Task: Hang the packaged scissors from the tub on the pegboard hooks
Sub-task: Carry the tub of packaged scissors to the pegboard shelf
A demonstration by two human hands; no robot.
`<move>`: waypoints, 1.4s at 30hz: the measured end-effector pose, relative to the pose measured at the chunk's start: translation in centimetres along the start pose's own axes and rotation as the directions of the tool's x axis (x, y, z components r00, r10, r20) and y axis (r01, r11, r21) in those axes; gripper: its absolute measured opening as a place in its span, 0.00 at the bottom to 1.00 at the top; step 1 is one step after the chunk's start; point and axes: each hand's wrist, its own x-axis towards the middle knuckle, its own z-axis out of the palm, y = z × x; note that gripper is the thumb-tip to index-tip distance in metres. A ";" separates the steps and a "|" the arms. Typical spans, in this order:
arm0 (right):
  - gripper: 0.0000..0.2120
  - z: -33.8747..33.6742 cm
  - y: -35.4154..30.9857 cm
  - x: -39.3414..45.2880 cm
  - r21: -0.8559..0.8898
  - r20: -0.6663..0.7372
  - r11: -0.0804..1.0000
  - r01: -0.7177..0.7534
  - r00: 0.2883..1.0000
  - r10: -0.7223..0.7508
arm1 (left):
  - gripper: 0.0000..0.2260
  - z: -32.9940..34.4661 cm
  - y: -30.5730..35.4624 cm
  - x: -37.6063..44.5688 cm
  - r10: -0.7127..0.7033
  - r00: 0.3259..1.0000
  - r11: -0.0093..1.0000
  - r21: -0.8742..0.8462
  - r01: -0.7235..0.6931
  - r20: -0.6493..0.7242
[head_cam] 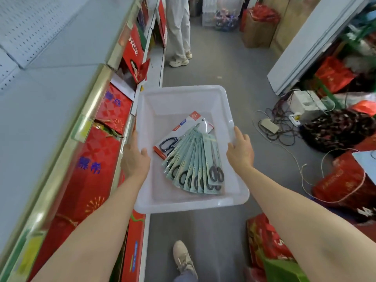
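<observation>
We hold the tub (189,202) by its long sides, our left hand (135,159) curled over the left rim and our right hand (241,149) gripping the right rim, and we should keep it level so nothing slides. Inside the tub, toward its right half, the green scissors packs (195,163) lie fanned out with one red pack (183,131) beneath them at the far end. Left of the tub and above it, beyond the shelf (61,98), stands the pegboard (30,27); we judge it best to set the tub down close by, freeing one hand to lift packs singly.
</observation>
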 end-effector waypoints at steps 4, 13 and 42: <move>0.27 3.0 -0.8 5.3 -0.011 0.005 0.999 -0.033 0.999 0.034 | 0.28 3.0 0.5 6.6 0.010 1.000 1.000 0.028 -0.011 0.020; 0.26 9.0 -0.6 17.3 -0.038 0.060 0.997 -0.068 0.996 0.071 | 0.29 12.1 0.4 16.8 -0.004 0.999 1.000 0.029 0.003 0.043; 0.27 27.1 4.5 30.9 -0.166 0.102 0.983 -0.078 0.990 0.095 | 0.27 28.9 -7.4 29.4 -0.085 0.993 0.987 0.142 0.072 0.088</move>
